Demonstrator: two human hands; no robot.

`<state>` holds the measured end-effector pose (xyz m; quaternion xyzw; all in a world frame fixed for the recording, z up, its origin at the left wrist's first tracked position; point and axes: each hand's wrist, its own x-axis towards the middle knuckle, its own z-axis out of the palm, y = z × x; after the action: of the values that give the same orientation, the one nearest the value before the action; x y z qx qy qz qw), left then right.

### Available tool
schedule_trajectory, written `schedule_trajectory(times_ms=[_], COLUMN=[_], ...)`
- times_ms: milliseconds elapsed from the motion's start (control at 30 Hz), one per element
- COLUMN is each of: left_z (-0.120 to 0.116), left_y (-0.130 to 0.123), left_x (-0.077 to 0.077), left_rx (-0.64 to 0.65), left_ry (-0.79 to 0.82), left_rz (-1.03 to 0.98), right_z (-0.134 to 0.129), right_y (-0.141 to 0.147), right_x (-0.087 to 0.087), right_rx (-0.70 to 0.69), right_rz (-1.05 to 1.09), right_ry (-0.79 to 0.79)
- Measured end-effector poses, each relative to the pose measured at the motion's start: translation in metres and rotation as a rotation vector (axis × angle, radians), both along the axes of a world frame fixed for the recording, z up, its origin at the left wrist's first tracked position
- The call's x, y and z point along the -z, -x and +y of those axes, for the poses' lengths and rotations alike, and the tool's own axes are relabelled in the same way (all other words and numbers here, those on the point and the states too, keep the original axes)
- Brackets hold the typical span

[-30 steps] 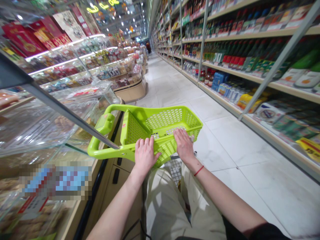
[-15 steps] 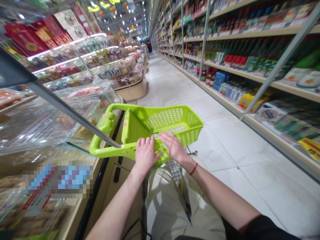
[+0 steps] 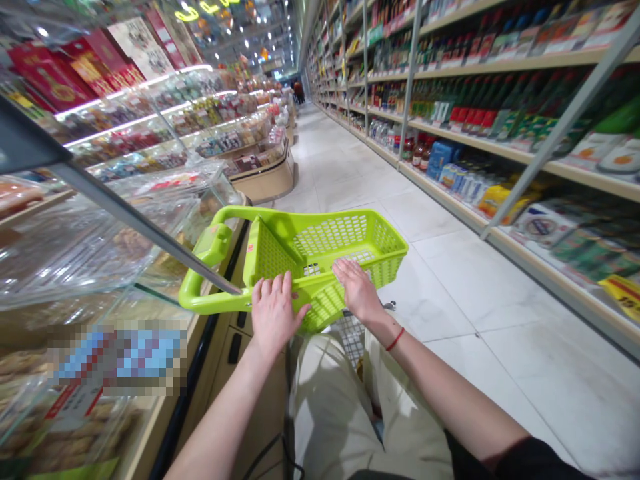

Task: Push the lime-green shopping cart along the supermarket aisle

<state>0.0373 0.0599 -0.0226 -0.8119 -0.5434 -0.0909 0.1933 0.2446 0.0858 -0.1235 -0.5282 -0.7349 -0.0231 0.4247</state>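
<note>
Down supermarket aisle [image 3: 340,180]: lime-green plastic trolley basket [image 3: 330,237] just ahead, light, stiff. Left hand [image 3: 274,313], right hand [image 3: 357,288] lie open on near rim, unclenched; looped handle [image 3: 200,301] offers firmer hold.

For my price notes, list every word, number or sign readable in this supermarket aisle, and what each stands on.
"15": on the yellow shelf tag at the right edge of the view.
The labels on the bottles and boxes are too small to read.
The placard on the glass display case is pixelated and unreadable.
The yellow neon sign overhead is too blurred to read.
</note>
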Motion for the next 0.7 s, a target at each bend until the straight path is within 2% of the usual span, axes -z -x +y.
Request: schedule_trajectory(times_ms=[200, 367, 567, 700], left_z=[0.0, -0.001, -0.001, -0.002], left_y=[-0.002, -0.002, -0.002, -0.002], left_x=[-0.001, -0.001, -0.001, 0.0], left_rx=[-0.005, 0.0, 0.004, 0.003], left_ry=[0.009, 0.008, 0.009, 0.005], left_rz=[0.007, 0.017, 0.018, 0.016], right_z=[0.0, 0.001, -0.001, -0.005], right_y=[0.046, 0.047, 0.016, 0.013], right_x=[-0.022, -0.027, -0.007, 0.0], right_rx=[-0.191, -0.259, -0.133, -0.031], right_rz=[0.013, 0.014, 0.015, 0.015], right_ry=[0.024, 0.009, -0.003, -0.009])
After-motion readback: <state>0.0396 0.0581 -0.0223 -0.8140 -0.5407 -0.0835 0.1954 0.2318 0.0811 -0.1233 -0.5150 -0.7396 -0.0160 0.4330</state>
